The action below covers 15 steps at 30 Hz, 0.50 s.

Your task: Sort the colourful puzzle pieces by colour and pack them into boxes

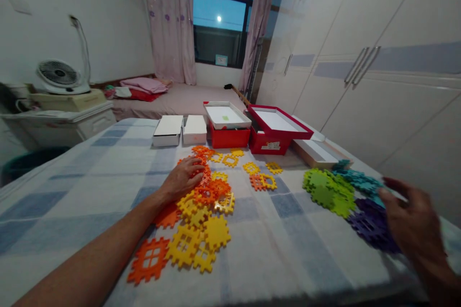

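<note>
My left hand lies over a heap of orange interlocking plastic pieces, fingers stretched out and touching them. In front of it overlap yellow notched pieces, some with window-like cut-outs, beside an orange window piece. At the right, my right hand hovers at the edge of the teal pieces and purple pieces. Its thumb and index finger are apart, with nothing visible between them; the other fingers are partly hidden. Lime green pieces are piled just left of these.
Several yellow pieces lie scattered mid-table on the checked cloth. Behind stand two white boxes, a red box with a white lid on top, and another red box under a tilted red-rimmed lid. A shallow tray sits right.
</note>
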### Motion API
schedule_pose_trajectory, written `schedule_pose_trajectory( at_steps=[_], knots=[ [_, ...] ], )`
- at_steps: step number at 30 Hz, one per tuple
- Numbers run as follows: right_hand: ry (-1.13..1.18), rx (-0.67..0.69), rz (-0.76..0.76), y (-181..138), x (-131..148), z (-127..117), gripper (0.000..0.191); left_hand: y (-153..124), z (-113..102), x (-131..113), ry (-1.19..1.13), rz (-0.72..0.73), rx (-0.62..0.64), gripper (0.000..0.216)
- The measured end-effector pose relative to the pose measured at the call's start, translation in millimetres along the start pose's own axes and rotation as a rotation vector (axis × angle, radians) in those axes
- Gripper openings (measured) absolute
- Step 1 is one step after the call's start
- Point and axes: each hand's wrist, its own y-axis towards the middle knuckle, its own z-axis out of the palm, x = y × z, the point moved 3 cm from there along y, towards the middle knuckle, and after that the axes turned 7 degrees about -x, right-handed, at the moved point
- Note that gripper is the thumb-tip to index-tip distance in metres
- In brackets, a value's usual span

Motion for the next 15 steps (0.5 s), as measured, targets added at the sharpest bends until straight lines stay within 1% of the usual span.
schedule_pose_trajectory(
  at_steps=[1,3,5,6,9,11,13,15],
  knots=[
    [0.011,0.072,-0.078,-8,27,15,0.042,0,0,0,-0.005,-0.004,-0.004,0.037],
    [0.091,0.33,-0.259,-26,73,50,0.039,0,0,0,-0.013,-0.015,-0.001,0.036],
    [0.093,0.522,-0.404,-44,102,84,0.036,0,-1,0,-0.015,-0.029,0.002,0.035],
    [0.078,0.586,-0.465,-51,111,99,0.036,0,-1,0,-0.016,-0.034,0.003,0.035],
    [-0.003,0.695,-0.576,-65,121,136,0.04,0,-2,-2,-0.018,-0.041,-0.001,0.036],
    [-0.057,0.754,-0.604,-69,122,152,0.042,1,-3,-3,-0.025,-0.033,-0.004,0.035],
    [-0.064,0.798,-0.623,-73,125,159,0.043,1,-3,-4,-0.033,-0.029,-0.012,0.034],
    [-0.01,0.829,-0.64,-78,131,158,0.043,1,-3,-5,-0.04,-0.028,-0.022,0.033]
  ],
)
